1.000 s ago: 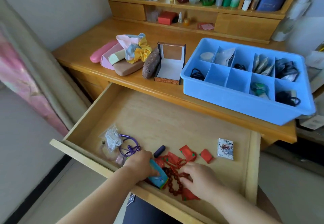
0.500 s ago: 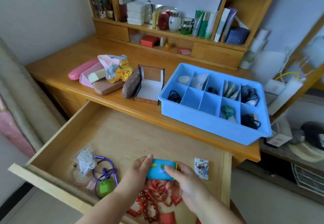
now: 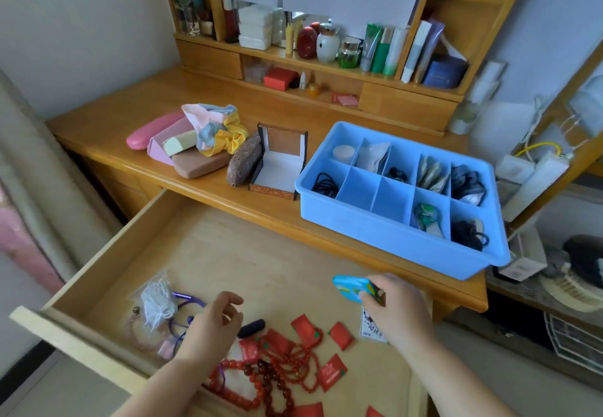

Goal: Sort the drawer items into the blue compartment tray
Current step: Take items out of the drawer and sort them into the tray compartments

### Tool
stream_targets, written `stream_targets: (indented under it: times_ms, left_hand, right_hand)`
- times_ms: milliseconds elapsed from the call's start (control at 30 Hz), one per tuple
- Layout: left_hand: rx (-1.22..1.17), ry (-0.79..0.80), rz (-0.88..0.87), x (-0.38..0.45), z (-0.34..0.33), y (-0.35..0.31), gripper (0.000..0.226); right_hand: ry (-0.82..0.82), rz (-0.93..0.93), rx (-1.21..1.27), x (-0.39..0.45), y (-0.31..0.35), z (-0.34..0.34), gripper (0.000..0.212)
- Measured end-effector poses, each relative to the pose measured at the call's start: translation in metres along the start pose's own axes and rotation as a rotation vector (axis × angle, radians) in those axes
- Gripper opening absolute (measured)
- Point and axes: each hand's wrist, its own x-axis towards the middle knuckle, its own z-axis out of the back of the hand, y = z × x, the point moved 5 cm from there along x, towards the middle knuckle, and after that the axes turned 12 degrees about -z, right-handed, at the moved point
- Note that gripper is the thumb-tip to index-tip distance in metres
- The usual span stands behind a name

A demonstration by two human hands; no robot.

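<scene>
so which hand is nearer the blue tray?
Right. The right hand holds a small blue case above the drawer, just below the blue tray's front wall. The left hand hangs farther left over the drawer's clutter.

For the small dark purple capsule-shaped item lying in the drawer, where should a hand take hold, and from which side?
Probably from above, pinching the dark purple capsule across its narrow middle: it lies flat on the drawer floor, long sides exposed. Its left end sits by the empty left hand.
</scene>
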Motion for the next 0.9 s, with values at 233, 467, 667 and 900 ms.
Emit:
stream_targets:
  times_ms: [233, 467, 667, 900]
  left_hand:
    - [0.547, 0.457, -0.44, 0.002, -0.065, -0.031, 0.062]
    - [0.574, 0.425, -0.282, 0.017, -0.052, -0.01, 0.04]
    - [0.233, 0.216, -0.237, 0.026, -0.027, 0.002, 0.034]
    - [0.091, 0.032, -0.171, 0.03, -0.019, 0.012, 0.038]
  right_hand:
    - [-0.007, -0.044, -0.503, 0.0, -0.037, -0.036, 0.025]
    - [0.38, -0.042, -0.488, -0.026, -0.036, -0.067, 0.021]
    - [0.271, -0.273, 0.047, 0.008, -0.041, -0.054, 0.013]
    - [0.182, -0.421, -0.1, 0.006, -0.06, -0.07, 0.058]
